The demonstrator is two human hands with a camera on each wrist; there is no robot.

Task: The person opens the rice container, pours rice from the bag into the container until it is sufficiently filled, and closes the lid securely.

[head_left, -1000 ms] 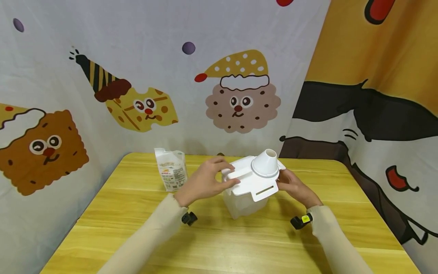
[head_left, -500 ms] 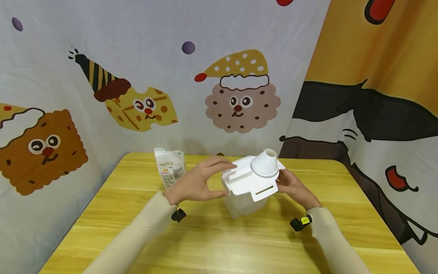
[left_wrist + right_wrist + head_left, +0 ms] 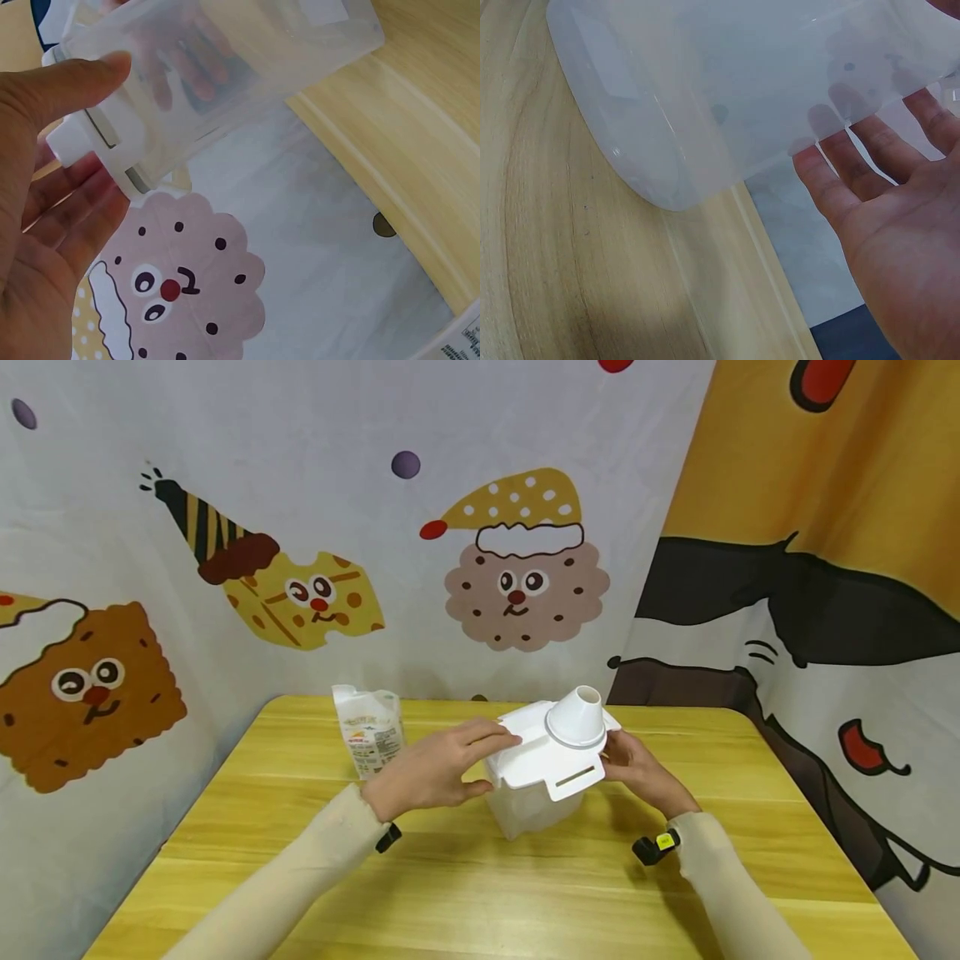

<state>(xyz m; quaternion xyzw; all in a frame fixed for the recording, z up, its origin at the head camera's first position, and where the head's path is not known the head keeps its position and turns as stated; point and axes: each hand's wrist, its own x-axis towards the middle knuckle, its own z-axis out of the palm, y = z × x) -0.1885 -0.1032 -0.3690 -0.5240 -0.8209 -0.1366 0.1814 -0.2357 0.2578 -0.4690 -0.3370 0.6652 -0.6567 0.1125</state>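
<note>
A translucent plastic storage container (image 3: 528, 810) stands on the table, its white lid (image 3: 536, 747) on top. The lid bears a white cone-shaped piece (image 3: 579, 718) with a hole at its tip and a slotted tab at its front. My left hand (image 3: 442, 768) is at the lid's left edge, fingers reaching over the top and thumb by the front corner. In the left wrist view the thumb (image 3: 90, 82) overlaps the container wall. My right hand (image 3: 641, 772) holds the container's right side below the lid; its spread fingertips (image 3: 817, 169) lie against the wall.
A white printed pouch (image 3: 367, 727) stands upright at the back left, behind my left hand. The wooden table (image 3: 525, 893) ends at a white cartoon-printed curtain (image 3: 315, 510) along the back. A black wrist camera (image 3: 654, 850) sits by the right sleeve.
My left hand first drew back left and opened wider, its thumb coming off the lid's top. Now its fingers reach over the lid edge again. The right hand and container stay put.
</note>
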